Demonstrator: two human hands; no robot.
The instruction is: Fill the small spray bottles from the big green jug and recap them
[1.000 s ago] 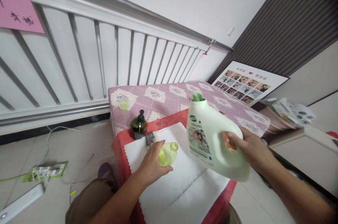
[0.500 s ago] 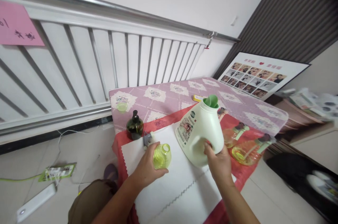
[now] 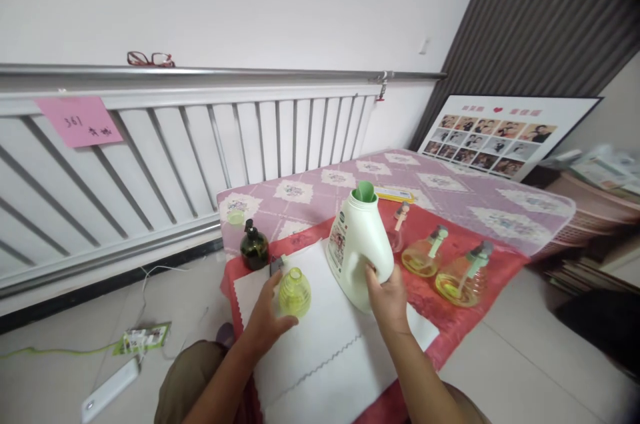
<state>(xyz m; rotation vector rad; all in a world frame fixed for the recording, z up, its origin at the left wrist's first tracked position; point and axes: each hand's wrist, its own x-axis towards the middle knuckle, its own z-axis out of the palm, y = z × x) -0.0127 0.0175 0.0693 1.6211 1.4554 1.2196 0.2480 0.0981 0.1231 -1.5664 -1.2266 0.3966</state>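
My right hand (image 3: 387, 297) grips the handle of a pale green detergent jug (image 3: 357, 244) with an open green spout, held nearly upright over the white cloth (image 3: 320, 351). My left hand (image 3: 267, 317) is wrapped round a small yellow-green glass bottle (image 3: 295, 292) with no cap, which stands on the cloth. A grey pump head (image 3: 277, 265) lies just behind that bottle.
A dark green pump bottle (image 3: 254, 247) stands at the table's left corner. Two yellow spray bottles (image 3: 424, 254) (image 3: 463, 276) stand on the red cloth (image 3: 475, 264) to the right. A white radiator (image 3: 200, 144) runs behind the table; a framed photo board (image 3: 500, 134) leans at right.
The jug has come from the right and been tipped up, from leaning to almost upright. The camera has lifted and pulled back. My left hand stays on the small bottle.
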